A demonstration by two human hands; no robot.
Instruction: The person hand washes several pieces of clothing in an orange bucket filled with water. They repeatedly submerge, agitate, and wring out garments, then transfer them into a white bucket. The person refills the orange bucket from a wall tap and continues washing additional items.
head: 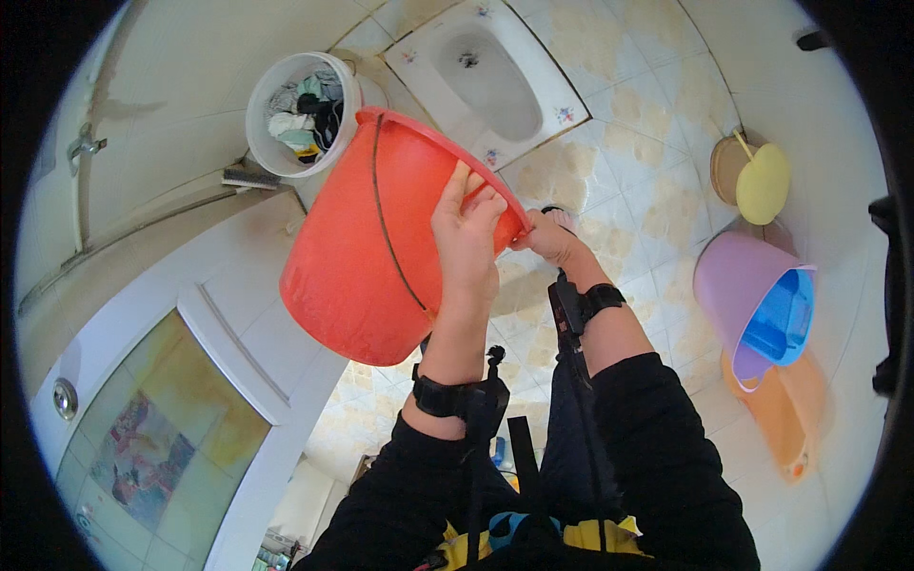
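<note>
A large red plastic bucket with a thin wire handle is held up in front of me, lying tilted with its mouth towards the squat toilet. My left hand is at the bucket's side near the rim, its fingertips just under the lip. With my right hand I grip the rim at its near right end; the fingers there are partly hidden. The inside of the bucket cannot be seen. Beyond its upper left rim stands a white bucket holding crumpled clothes.
A white squat toilet is set in the tiled floor ahead. On the right are a yellow dipper, a purple bucket with a blue basin inside, and an orange plastic basin. A white door stands at the left, near a brush.
</note>
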